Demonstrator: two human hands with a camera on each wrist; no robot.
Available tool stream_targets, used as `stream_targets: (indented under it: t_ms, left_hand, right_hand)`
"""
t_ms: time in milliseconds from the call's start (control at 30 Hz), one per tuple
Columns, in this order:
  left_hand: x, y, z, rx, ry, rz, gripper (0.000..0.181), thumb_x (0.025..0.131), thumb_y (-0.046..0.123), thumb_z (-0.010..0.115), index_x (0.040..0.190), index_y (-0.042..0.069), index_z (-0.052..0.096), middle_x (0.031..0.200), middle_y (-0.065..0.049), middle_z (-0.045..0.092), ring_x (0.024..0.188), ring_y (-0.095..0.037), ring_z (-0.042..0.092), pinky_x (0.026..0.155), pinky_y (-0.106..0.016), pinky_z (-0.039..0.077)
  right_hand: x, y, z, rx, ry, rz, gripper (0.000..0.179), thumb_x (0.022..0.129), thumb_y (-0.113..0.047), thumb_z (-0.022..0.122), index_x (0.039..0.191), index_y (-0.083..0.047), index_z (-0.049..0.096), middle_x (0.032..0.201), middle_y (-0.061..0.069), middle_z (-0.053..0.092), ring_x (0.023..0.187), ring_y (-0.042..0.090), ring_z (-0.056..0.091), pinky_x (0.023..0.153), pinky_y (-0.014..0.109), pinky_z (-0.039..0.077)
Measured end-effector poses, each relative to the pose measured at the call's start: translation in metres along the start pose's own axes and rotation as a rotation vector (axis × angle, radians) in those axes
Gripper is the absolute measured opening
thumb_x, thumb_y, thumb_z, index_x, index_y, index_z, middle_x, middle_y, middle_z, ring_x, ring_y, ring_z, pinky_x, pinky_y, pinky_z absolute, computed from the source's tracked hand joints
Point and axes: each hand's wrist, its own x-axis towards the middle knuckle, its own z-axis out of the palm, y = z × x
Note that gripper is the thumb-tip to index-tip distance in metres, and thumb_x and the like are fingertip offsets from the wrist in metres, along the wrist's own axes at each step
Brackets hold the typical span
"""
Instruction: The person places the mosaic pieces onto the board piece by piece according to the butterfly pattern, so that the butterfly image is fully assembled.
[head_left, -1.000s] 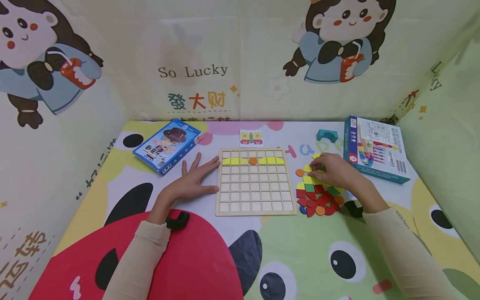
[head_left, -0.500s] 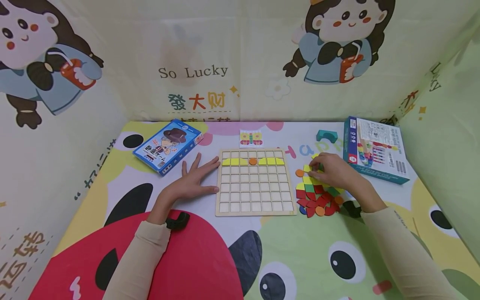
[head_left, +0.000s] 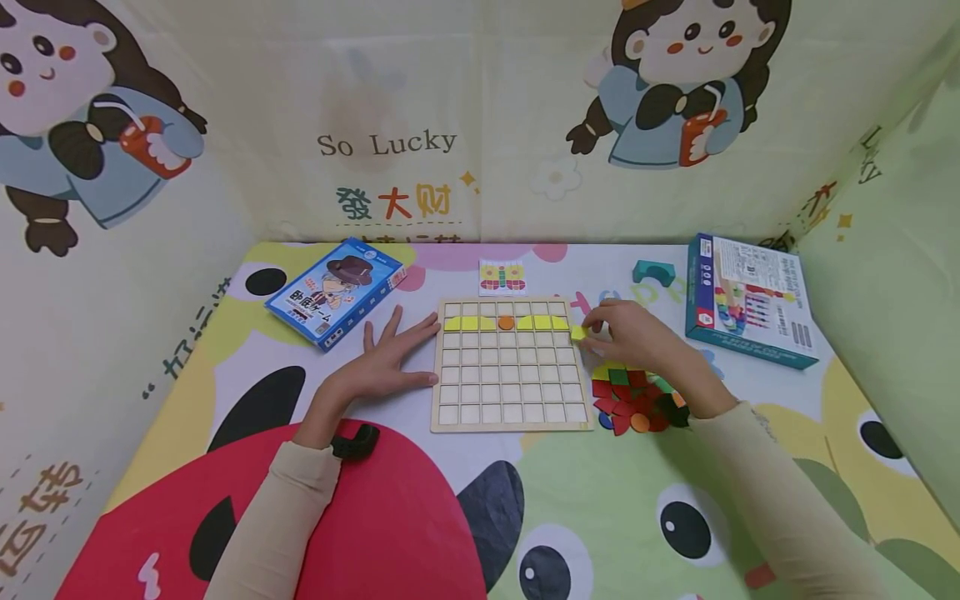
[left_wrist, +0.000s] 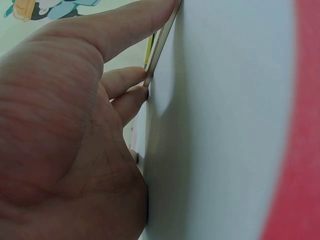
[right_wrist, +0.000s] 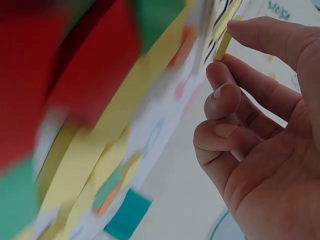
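Observation:
A wooden grid board [head_left: 512, 367] lies mid-table; its second row holds yellow pieces [head_left: 543, 322] on both sides of an orange disc [head_left: 506, 322]. My left hand [head_left: 382, 362] is spread flat on the table, fingertips and thumb touching the board's left edge. In the left wrist view, the thumb [left_wrist: 135, 27] rests against that edge. Just off the board's right edge, my right hand [head_left: 633, 333] pinches a yellow square tile [head_left: 578, 333] between thumb and forefinger; in the right wrist view the yellow tile [right_wrist: 223, 46] appears edge-on. The other right fingers are curled in.
A pile of red, green, yellow and orange pieces [head_left: 633, 404] lies right of the board, partly behind the right hand. A butterfly pattern card [head_left: 502, 277] sits behind the board. A blue box [head_left: 335, 292], a larger box [head_left: 753, 300] and a teal arch block [head_left: 654, 272] stand around.
My right hand has lifted from the pile and moved left toward the board, carrying a yellow square tile. The left hand has stayed at the board's edge.

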Motion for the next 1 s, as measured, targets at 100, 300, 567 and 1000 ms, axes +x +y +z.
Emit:
stream_targets:
  t_ms: [100,300,567,1000]
  left_hand:
    - [0.0,0.0,0.0,-0.001,0.002,0.001,0.094,0.091,0.048,0.077,0.169,0.032,0.028,0.181,0.002,0.017,0.166,-0.04,-0.02,0.121,-0.077,-0.024]
    - [0.001,-0.001,0.001,-0.006,0.002,0.002,0.094,0.091,0.048,0.077,0.169,0.032,0.028,0.181,0.002,0.017,0.166,-0.04,-0.02,0.121,-0.077,-0.023]
    - [0.001,-0.001,0.001,-0.004,0.003,0.003,0.094,0.091,0.049,0.077,0.169,0.032,0.027,0.181,0.002,0.016,0.166,-0.04,-0.02,0.121,-0.077,-0.024]
    - [0.001,-0.003,0.0,-0.007,-0.003,0.017,0.093,0.092,0.048,0.077,0.169,0.031,0.028,0.181,0.002,0.017,0.166,-0.04,-0.02,0.12,-0.078,-0.024]
  right_hand:
    - [0.008,-0.015,0.006,0.006,0.003,-0.042,0.031,0.094,-0.024,0.08,0.118,-0.004,0.078,0.105,0.009,0.074,0.094,0.022,0.062,0.079,0.034,0.059]
    - [0.026,-0.047,0.017,0.027,-0.02,-0.066,0.03,0.095,-0.026,0.08,0.117,-0.007,0.079,0.109,0.008,0.072,0.094,0.022,0.062,0.084,0.036,0.059]
    - [0.049,-0.084,0.028,0.021,-0.038,-0.176,0.03,0.095,-0.025,0.078,0.119,-0.007,0.079,0.111,0.007,0.074,0.098,0.021,0.063,0.088,0.036,0.059]
    - [0.078,-0.125,0.048,-0.033,-0.066,-0.205,0.032,0.098,-0.029,0.076,0.124,-0.01,0.078,0.106,0.003,0.07,0.092,0.016,0.058,0.082,0.029,0.053]
